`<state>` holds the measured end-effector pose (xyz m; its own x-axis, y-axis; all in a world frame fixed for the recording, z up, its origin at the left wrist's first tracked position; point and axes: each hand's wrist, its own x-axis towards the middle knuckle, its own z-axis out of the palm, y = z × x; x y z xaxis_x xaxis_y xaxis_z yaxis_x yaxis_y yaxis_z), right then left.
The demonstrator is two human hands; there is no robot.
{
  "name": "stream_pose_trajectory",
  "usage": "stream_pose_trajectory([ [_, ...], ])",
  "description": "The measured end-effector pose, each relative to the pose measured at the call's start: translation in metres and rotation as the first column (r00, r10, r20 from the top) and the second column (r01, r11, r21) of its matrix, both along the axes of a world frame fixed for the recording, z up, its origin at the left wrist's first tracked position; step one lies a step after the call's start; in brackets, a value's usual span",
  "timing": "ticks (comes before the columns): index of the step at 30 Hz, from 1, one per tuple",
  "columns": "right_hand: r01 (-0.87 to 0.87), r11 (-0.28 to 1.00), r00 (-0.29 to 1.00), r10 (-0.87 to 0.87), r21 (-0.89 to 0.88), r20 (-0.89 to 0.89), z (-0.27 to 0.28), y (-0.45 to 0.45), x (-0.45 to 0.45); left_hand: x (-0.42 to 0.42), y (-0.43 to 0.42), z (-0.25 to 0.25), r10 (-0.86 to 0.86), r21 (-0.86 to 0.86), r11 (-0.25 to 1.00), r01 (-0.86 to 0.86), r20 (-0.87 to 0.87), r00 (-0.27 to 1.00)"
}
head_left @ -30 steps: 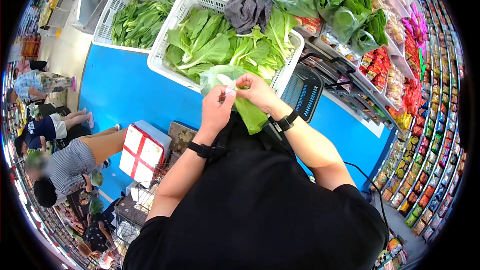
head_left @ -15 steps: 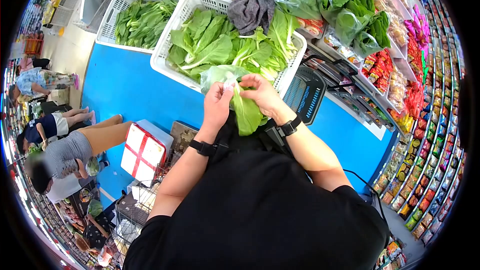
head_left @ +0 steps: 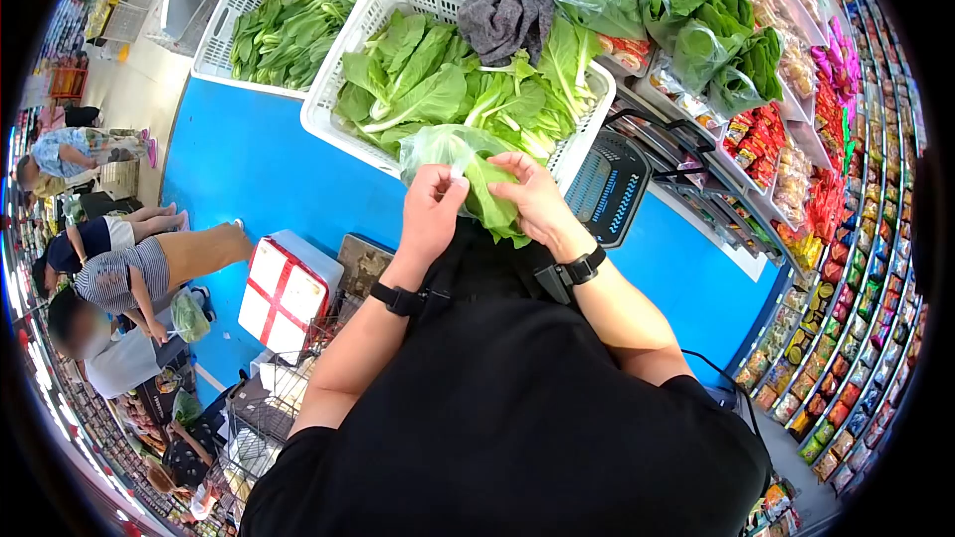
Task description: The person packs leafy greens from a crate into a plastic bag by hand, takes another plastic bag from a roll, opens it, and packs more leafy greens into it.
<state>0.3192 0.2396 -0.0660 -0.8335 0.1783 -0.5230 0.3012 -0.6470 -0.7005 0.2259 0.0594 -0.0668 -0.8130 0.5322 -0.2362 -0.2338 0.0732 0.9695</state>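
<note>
A clear plastic bag [head_left: 435, 146] with leafy greens lies between my hands, over the near rim of a white basket [head_left: 350, 144]. Its twisted neck is pinched by my left hand [head_left: 433, 207]. Fingers of my right hand [head_left: 537, 201] are closed on the green leaf [head_left: 485, 191] hanging out of the bag toward my body. Loose leafy greens [head_left: 408, 75] fill the basket, and a crumpled grey cloth [head_left: 505, 22] rests on its far edge.
Another white basket [head_left: 221, 45] of greens stands at the left. Bagged greens [head_left: 686, 15] and snack packets lie at the upper right. A dark shopping basket [head_left: 612, 184] is right of the greens. A white box with red tape [head_left: 284, 293], a wire cart and several people are at the left.
My right hand has shifted from beside the bag's neck onto the hanging leaf, which is now raised and more spread. At the left, the people have moved.
</note>
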Motion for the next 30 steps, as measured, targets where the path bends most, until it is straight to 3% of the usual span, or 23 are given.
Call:
stream_pose_trajectory([
  [1, 0.111, 0.99, 0.991, -0.104, -0.085, 0.079, -0.006, -0.001, -0.003, 0.002, 0.0, 0.007, -0.044, -0.069, 0.997, 0.04, -0.055, 0.998],
  [3, 0.145, 0.989, 0.986, -0.142, -0.033, 0.086, -0.017, -0.01, -0.007, 0.005, 0.001, 0.02, -0.091, -0.145, 0.987, 0.074, -0.108, 0.99],
  [5, 0.076, 0.976, 0.994, -0.092, 0.206, 0.066, -0.034, -0.019, -0.012, 0.008, 0.002, 0.031, -0.208, -0.182, 0.969, 0.168, -0.23, 0.951],
  [7, 0.072, 0.97, 0.994, -0.088, 0.234, 0.06, -0.03, -0.022, -0.012, 0.009, 0.001, 0.032, -0.22, -0.195, 0.964, 0.18, -0.205, 0.954],
  [9, 0.231, 0.942, 0.97, -0.243, 0.242, 0.022, -0.018, -0.021, -0.009, 0.005, 0.001, 0.034, -0.203, -0.183, 0.968, 0.17, -0.178, 0.963],
  [10, 0.287, 0.944, 0.95, -0.303, 0.163, 0.078, -0.002, -0.019, -0.006, 0.003, 0.0, 0.035, -0.197, -0.183, 0.969, 0.164, -0.181, 0.964],
  [13, 0.312, 0.937, 0.937, -0.331, 0.158, 0.111, -0.013, -0.019, -0.005, 0.002, -0.004, 0.043, -0.176, -0.202, 0.969, 0.14, -0.174, 0.969],
  [14, 0.261, 0.924, 0.949, -0.299, 0.281, 0.101, -0.03, -0.023, -0.01, 0.002, -0.004, 0.046, -0.23, -0.25, 0.952, 0.179, -0.194, 0.954],
  [17, 0.136, 0.946, 0.977, -0.176, 0.294, 0.117, -0.04, -0.03, -0.033, 0.005, 0.002, 0.049, -0.29, -0.294, 0.932, 0.211, -0.257, 0.922],
  [19, 0.139, 0.962, 0.981, -0.167, 0.234, 0.102, -0.03, -0.034, -0.036, 0.003, 0.006, 0.052, -0.241, -0.287, 0.948, 0.139, -0.357, 0.903],
  [21, -0.051, 0.872, 0.994, -0.001, 0.487, 0.106, -0.011, -0.032, -0.022, -0.005, 0.003, 0.053, -0.239, -0.3, 0.944, 0.135, -0.346, 0.907],
  [22, 0.129, 0.918, 0.989, -0.094, 0.374, -0.112, -0.017, -0.039, -0.016, -0.008, 0.002, 0.053, -0.235, -0.311, 0.942, 0.13, -0.331, 0.914],
  [23, 0.131, 0.917, 0.989, -0.096, 0.377, -0.11, -0.016, -0.037, -0.013, -0.008, 0.0, 0.052, -0.237, -0.309, 0.942, 0.134, -0.328, 0.914],
  [25, 0.068, 0.602, 0.996, 0.006, 0.796, -0.09, -0.005, -0.03, -0.014, -0.01, -0.001, 0.048, -0.253, -0.288, 0.941, 0.175, -0.261, 0.931],
  [26, 0.135, 0.406, 0.985, 0.046, 0.904, -0.168, -0.014, -0.03, -0.019, -0.009, 0.0, 0.048, -0.264, -0.289, 0.939, 0.185, -0.262, 0.928],
  [27, 0.143, 0.404, 0.985, 0.035, 0.903, -0.171, -0.019, -0.029, -0.023, -0.009, 0.001, 0.049, -0.275, -0.307, 0.932, 0.192, -0.253, 0.928],
  [29, 0.159, 0.059, 0.97, 0.176, 0.986, -0.167, -0.027, -0.03, -0.03, -0.01, 0.001, 0.048, -0.293, -0.328, 0.922, 0.204, -0.249, 0.923],
  [30, 0.163, 0.062, 0.971, 0.167, 0.985, -0.171, -0.025, -0.033, -0.033, -0.011, 0.0, 0.046, -0.27, -0.316, 0.93, 0.188, -0.239, 0.933],
])
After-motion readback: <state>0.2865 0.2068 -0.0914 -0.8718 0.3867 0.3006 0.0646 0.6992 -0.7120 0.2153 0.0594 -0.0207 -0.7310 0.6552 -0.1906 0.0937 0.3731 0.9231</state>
